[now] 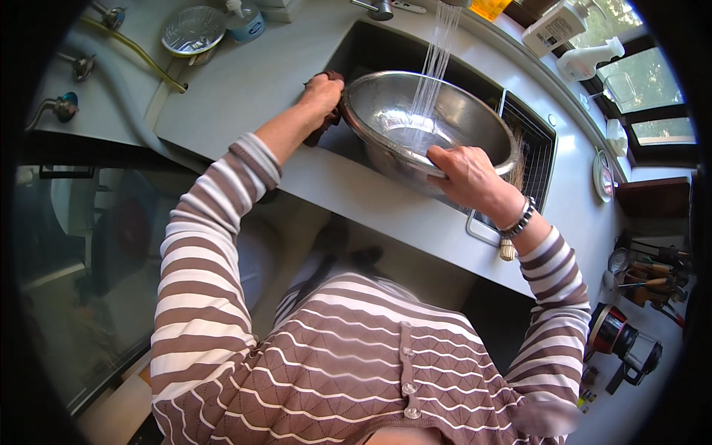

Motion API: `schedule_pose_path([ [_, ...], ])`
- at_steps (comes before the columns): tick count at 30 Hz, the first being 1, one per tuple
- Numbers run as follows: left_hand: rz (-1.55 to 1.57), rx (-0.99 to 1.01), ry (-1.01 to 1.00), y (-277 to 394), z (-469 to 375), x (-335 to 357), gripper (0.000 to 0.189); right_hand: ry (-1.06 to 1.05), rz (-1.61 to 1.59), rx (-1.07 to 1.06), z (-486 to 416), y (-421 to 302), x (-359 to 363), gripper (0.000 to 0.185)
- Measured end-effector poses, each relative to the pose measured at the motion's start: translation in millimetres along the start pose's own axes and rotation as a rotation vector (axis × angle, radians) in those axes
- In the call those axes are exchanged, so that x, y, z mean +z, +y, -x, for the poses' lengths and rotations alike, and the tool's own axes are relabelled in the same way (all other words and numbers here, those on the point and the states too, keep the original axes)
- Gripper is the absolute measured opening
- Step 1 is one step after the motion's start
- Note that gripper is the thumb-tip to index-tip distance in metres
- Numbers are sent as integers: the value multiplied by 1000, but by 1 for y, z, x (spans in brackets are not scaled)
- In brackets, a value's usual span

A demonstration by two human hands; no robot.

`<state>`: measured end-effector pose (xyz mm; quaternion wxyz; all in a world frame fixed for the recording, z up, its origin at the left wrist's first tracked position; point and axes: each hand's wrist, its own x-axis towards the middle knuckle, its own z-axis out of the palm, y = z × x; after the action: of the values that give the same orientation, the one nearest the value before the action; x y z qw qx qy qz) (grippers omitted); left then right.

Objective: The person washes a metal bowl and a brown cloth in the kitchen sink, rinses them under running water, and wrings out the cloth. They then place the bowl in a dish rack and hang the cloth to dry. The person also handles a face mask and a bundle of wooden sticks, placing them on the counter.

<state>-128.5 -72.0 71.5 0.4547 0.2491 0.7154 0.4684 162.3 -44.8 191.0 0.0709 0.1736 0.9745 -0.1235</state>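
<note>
A large stainless steel basin (384, 161) is tilted in the dark kitchen sink (356, 47), and a spray of water (436, 61) from the faucet falls into it. At the basin's left side, my left hand (321, 100) is closed on a dark brown cloth (318, 133), which hangs over the sink's front left edge. My right hand (464, 172) grips the basin's near rim, thumb and fingers on either side. Below my right wrist, the end of a bamboo brush (507, 250) sticks out over the counter; its bristles show beside the basin.
To the right of the basin is a wire drainer (542, 150) over the sink. A foil-lined bowl (193, 30) and a pump bottle (245, 22) stand at the back left. Bottles (556, 28) line the window sill. A grey hose (119, 89) crosses the counter's left part.
</note>
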Motion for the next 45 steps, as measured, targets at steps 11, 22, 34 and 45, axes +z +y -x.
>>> schedule_pose_path([
  [11,325,197,-219,87,51,11,19,94,-82,38,-44,39,125,18],
  [22,995,-361,-281,29,-8,113,28,67,-1343,649,-54,82,110,89],
  [34,592,-874,-365,-38,-18,107,46,925,-1560,724,-118,89,149,12],
  [45,947,-496,-837,-53,-49,125,36,1039,-571,393,-119,-22,86,47],
])
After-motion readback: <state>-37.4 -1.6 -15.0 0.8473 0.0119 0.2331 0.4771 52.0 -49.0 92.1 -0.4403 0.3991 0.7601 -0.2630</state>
